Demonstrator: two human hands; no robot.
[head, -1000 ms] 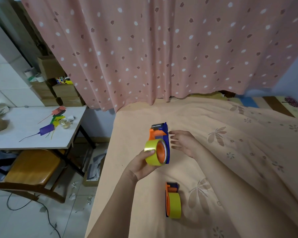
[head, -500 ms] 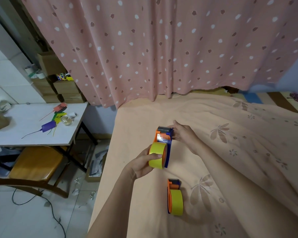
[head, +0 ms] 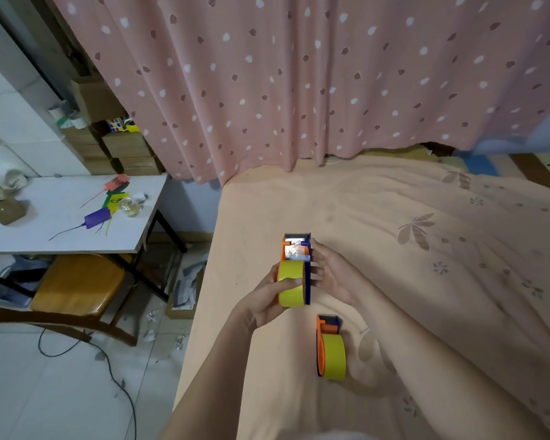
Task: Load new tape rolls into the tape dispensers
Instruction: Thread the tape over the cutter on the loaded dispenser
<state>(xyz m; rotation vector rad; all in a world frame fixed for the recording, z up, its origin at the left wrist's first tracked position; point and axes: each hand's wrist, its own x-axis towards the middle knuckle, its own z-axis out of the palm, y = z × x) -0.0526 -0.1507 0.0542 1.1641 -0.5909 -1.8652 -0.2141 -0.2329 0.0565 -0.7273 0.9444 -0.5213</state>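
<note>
A blue and orange tape dispenser (head: 296, 249) with a yellow tape roll (head: 291, 284) on it is held above the peach bedsheet. My left hand (head: 264, 298) grips the yellow roll from the left, thumb across its face. My right hand (head: 329, 273) holds the dispenser's blue side plate from the right, fingers against it. A second dispenser (head: 328, 325) with its own yellow roll (head: 334, 355) lies on the bed just below and to the right, between my forearms, untouched.
The bed (head: 426, 249) fills the right side, its left edge near the dispenser. A white table (head: 61, 223) with paper tags and a small jar stands at the left, a wooden chair (head: 73, 287) under it. A pink spotted curtain (head: 299, 74) hangs behind. Cardboard boxes are stacked at the back left.
My right hand has moved in from open beside the dispenser and now grips its right side. The dispenser has turned so its cutter end points away from me.
</note>
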